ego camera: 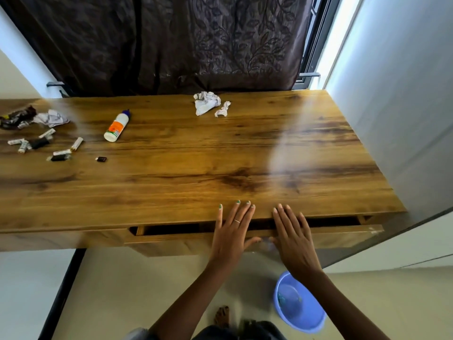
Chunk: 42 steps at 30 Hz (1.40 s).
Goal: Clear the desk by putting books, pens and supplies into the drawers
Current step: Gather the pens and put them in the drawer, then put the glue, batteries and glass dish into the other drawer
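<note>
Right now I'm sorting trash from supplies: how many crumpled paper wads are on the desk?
3: a large wad far centre, a small one beside it, one at far left.

Counter (pixel 220 155) was wood-grained with a smooth, semi-gloss finish reflecting window light; drawer (pixel 343 235) front matched; glue bottle (pixel 116 126) was glossy white plastic; crumpled paper (pixel 207 103) looked matt; basin (pixel 300 303) was smooth blue plastic; curtain (pixel 171 40) was embroidered dark cloth.

We get bright daylight from the window (pixel 316 45) top right, hazy glare streaks across the table (pixel 220 155), wide-angle bending at edges, slight softness.
</note>
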{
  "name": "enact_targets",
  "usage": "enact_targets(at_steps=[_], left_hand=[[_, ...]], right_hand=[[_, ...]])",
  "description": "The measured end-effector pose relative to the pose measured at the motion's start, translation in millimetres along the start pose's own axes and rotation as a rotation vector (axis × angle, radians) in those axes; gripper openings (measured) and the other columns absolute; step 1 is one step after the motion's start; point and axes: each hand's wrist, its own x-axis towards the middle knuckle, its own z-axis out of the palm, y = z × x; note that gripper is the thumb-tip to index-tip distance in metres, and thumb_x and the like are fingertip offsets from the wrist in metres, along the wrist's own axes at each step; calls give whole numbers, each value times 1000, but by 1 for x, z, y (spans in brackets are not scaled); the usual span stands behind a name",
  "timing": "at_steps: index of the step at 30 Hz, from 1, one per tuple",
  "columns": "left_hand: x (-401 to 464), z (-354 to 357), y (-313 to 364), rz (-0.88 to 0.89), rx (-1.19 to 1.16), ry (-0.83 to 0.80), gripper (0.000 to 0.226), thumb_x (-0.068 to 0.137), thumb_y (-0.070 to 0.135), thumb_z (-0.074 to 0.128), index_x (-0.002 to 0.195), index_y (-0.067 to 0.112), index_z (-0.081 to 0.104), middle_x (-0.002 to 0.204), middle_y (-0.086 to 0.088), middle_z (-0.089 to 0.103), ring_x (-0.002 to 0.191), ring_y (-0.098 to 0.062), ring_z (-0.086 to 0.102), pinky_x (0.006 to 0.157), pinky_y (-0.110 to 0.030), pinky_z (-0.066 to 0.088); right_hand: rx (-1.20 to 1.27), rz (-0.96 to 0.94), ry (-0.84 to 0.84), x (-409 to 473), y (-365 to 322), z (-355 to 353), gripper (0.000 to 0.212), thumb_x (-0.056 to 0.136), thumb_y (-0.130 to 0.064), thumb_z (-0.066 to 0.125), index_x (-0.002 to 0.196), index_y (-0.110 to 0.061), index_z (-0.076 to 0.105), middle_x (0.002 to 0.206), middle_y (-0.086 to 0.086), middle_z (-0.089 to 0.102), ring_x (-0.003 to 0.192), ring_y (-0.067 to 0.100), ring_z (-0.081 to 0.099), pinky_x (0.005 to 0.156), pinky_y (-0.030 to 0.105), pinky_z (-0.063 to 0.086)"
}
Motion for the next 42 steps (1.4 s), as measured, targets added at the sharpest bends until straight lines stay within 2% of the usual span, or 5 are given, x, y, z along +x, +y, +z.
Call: enact_targets(at_steps=[6, 11, 22, 36, 42], left_hand=[[12, 9, 5, -56, -125, 123, 70, 73, 40, 76, 134, 22, 47, 135, 3, 55, 129, -19, 48, 106, -38, 37], [19, 16, 11, -49, -96, 183, 56, 86, 28, 58, 140, 23, 42, 141, 2, 50, 133, -21, 44, 105, -38, 33], [17, 17, 12, -64, -61, 135, 55, 89, 34, 53, 141, 23, 39, 144, 1, 47, 135, -22, 42, 109, -38, 29], [-6, -2, 8, -189, -127, 31, 53, 93, 39, 41, 143, 23, 38, 148, 1, 42, 138, -20, 37, 109, -42, 33], [-38, -20, -27, -343, -130, 88, 53, 95, 37, 37, 146, 21, 32, 151, 1, 35, 142, -19, 28, 115, -38, 18]], right_hand=[[111, -64, 212, 22, 5, 8, 44, 101, -27, 29, 127, -1, 53, 132, 15, 56, 127, 29, 48, 110, 43, 29], [159, -91, 273, 30, 5, 14, 40, 86, -13, 63, 124, 0, 58, 131, 16, 56, 126, 29, 50, 105, 46, 37], [193, -106, 314, 32, 6, 18, 39, 84, -10, 64, 122, 0, 60, 130, 16, 57, 126, 29, 50, 106, 45, 37], [252, -74, 47, 33, -22, -2, 50, 81, -19, 39, 129, -10, 52, 137, 12, 51, 132, 27, 36, 109, 43, 26], [305, -182, 17, 48, -69, -12, 51, 85, -23, 39, 134, -8, 44, 141, 14, 47, 135, 26, 30, 110, 43, 21]])
